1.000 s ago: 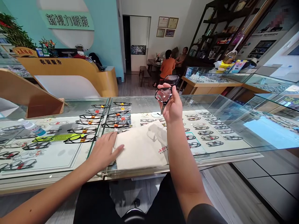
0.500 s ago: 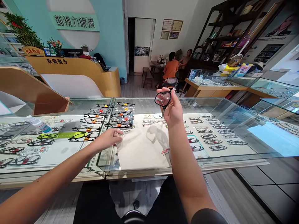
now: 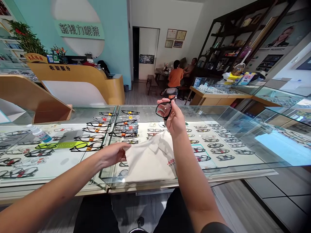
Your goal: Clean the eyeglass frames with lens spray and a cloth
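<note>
My right hand is raised over the counter, its fingers closed on a pair of black-framed eyeglasses. The glasses are tilted, one lens above the other, and drops show on the upper lens. My left hand pinches the left edge of a cream cleaning cloth with red lettering. That cloth lies on the glass display case, its left side lifted a little and its upper part creased. Part of its right side is hidden behind my right forearm.
Rows of eyeglasses lie along the glass display case. A spray bottle with blue liquid stands at the left. Beyond the counter are a wooden cashier desk and a person in orange at a table.
My left hand has taken hold of the cloth's edge and lifted it slightly. My right hand, with the eyeglasses, has shifted a little left and down in view.
</note>
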A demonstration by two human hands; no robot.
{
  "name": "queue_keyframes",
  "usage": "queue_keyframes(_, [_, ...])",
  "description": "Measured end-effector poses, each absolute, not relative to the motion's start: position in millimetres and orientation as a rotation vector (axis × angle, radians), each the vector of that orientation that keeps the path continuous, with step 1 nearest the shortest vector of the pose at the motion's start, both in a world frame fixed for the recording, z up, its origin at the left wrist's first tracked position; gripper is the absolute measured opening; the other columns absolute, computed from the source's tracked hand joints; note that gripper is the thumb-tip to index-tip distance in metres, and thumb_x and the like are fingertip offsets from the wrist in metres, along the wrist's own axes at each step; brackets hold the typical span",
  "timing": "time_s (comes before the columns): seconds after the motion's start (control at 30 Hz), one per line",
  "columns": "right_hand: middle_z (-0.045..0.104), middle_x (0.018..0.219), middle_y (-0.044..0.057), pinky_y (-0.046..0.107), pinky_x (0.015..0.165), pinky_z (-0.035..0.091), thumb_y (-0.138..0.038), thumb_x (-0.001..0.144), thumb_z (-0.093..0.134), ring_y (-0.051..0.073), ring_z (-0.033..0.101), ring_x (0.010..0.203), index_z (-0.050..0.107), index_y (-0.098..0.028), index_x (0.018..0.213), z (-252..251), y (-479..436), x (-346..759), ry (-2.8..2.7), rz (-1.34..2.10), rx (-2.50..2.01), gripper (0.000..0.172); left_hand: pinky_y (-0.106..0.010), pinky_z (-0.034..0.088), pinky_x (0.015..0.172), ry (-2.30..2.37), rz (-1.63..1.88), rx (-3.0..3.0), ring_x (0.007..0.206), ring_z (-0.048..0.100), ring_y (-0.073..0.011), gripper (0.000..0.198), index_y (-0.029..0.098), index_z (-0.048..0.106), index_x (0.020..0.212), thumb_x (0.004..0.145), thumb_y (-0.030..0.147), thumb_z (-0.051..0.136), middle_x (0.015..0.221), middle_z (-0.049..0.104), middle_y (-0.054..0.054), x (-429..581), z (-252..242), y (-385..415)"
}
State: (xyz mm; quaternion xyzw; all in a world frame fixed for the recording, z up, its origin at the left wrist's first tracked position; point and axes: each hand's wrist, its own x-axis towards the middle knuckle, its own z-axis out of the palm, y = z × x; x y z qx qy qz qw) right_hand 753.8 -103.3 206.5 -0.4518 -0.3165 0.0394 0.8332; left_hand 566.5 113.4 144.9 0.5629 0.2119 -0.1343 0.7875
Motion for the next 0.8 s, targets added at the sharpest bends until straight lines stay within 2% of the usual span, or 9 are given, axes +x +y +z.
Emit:
queue_keyframes(0.13, [0.082, 0.118, 0.007, 0.031, 0.081, 0.060, -0.059, 0.100, 0.069, 0.021, 0.076, 0.107, 0.075, -0.024, 0.110, 208, -103, 751, -0.664, 0.104, -0.962, 0.037, -0.027, 0.059, 0.065, 0.444, -0.214, 1.047, 0.067, 0.068, -0.0158, 0.012, 0.014, 0.073, 0.083, 0.089, 0.021, 0.080, 0.077, 0.071, -0.004, 566, 149, 112])
queue_keyframes(0.2, [0.082, 0.116, 0.007, 0.029, 0.080, 0.059, -0.057, 0.099, 0.070, 0.019, 0.075, 0.102, 0.076, -0.024, 0.108, 209, -103, 749, -0.658, 0.123, -0.945, 0.034, -0.029, 0.063, 0.071, 0.365, -0.142, 1.029, 0.077, 0.074, -0.0186, 0.009, 0.013, 0.076, 0.092, 0.092, 0.021, 0.080, 0.088, 0.077, -0.007, 567, 159, 115])
queue_keyframes(0.33, [0.083, 0.113, 0.006, 0.029, 0.081, 0.057, -0.054, 0.099, 0.071, 0.019, 0.073, 0.099, 0.079, -0.024, 0.105, 209, -102, 744, -0.681, 0.172, -0.941, 0.032, -0.032, 0.066, 0.084, 0.209, -0.055, 0.980, 0.095, 0.079, -0.0225, 0.017, 0.014, 0.079, 0.107, 0.095, 0.024, 0.082, 0.109, 0.082, -0.011, 571, 186, 121])
queue_keyframes(0.47, [0.082, 0.111, 0.006, 0.030, 0.082, 0.057, -0.054, 0.098, 0.071, 0.019, 0.072, 0.097, 0.081, -0.024, 0.104, 209, -100, 739, -0.726, 0.243, -0.958, 0.032, -0.028, 0.066, 0.079, 0.068, 0.029, 1.005, 0.084, 0.077, -0.0188, 0.020, 0.015, 0.079, 0.102, 0.093, 0.030, 0.086, 0.099, 0.081, -0.008, 579, 213, 124])
queue_keyframes(0.6, [0.083, 0.106, 0.007, 0.031, 0.084, 0.055, -0.056, 0.098, 0.073, 0.020, 0.071, 0.093, 0.083, -0.023, 0.103, 207, -95, 730, -0.809, 0.369, -0.974, 0.035, -0.023, 0.063, 0.069, -0.076, 0.128, 1.149, 0.074, 0.072, -0.0149, 0.033, 0.015, 0.074, 0.094, 0.085, 0.040, 0.094, 0.086, 0.076, -0.004, 590, 230, 129])
queue_keyframes(0.8, [0.082, 0.106, 0.010, 0.033, 0.086, 0.053, -0.056, 0.099, 0.073, 0.021, 0.069, 0.093, 0.084, -0.020, 0.103, 202, -81, 712, -0.910, 0.503, -1.043, 0.038, -0.019, 0.056, 0.062, -0.115, 0.313, 1.230, 0.068, 0.065, -0.0103, 0.046, 0.016, 0.070, 0.090, 0.075, 0.047, 0.101, 0.081, 0.069, 0.001, 611, 221, 137])
